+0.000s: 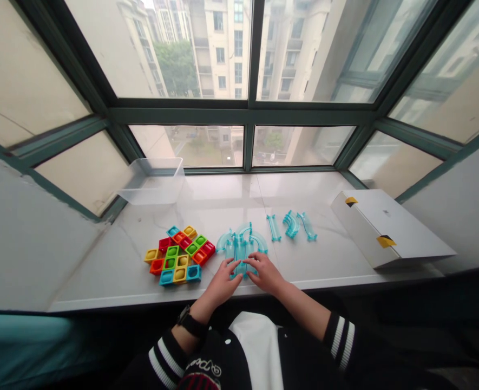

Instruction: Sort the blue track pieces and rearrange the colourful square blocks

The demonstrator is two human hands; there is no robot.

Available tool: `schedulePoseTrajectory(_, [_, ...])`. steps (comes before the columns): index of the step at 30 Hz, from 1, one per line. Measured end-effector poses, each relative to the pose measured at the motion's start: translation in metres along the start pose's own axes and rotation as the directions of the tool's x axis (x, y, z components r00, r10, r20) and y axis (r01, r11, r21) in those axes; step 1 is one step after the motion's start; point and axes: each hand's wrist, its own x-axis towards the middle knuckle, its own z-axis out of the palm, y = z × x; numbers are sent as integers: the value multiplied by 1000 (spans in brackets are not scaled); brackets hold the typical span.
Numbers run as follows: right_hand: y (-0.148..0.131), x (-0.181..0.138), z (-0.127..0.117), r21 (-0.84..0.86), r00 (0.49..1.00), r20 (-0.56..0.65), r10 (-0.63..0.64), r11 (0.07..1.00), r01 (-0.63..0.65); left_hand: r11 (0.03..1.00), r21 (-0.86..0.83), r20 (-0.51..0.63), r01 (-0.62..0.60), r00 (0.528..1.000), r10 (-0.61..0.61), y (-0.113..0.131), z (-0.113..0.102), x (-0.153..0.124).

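Observation:
Translucent blue track pieces, straight and curved, lie grouped on the white marble sill in front of me. At the near edge of this group is my left hand, its thumb and fingers apart, the fingertips touching the pieces. Opposite it, my right hand reaches in from the right with fingers spread, also at the pieces' near end. My fingers partly cover the pieces beneath. Farther right lie a straight track piece, a curved track piece and another slim track piece, apart from the group.
Left of my hands, several red, green, yellow and blue square blocks sit in a cluster. A clear plastic bin stands at the back left. On the right is a white box with yellow-black tabs. Framed windows border the sill.

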Motion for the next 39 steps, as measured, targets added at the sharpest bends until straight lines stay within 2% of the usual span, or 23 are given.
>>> schedulePoseTrajectory(3, [1, -1, -1, 3, 1000, 1, -15, 1000, 15, 992, 118, -3, -41, 999, 42, 1, 3, 2])
schedulePoseTrajectory(6, [2, -3, -6, 26, 999, 9, -33, 999, 33, 987, 152, -26, -51, 998, 56, 1, 4, 3])
schedulePoseTrajectory(18, [-5, -1, -17, 106, 999, -32, -25, 994, 28, 997, -75, -138, -11, 990, 1, 15, -8, -5])
schedulePoseTrajectory(27, [-26, 14, -25, 238, 997, -35, -74, 968, 80, 998, -26, -44, -48, 998, 47, 43, -6, -25])
schedulePoseTrajectory(35, [-18, 11, -27, 201, 990, -139, -12, 979, 40, 993, -69, 29, -97, 995, 99, 53, -2, -28])
schedulePoseTrajectory(39, [-10, 8, -30, 205, 986, -163, 19, 979, 15, 989, -99, 26, -109, 993, 112, 54, 1, -26])
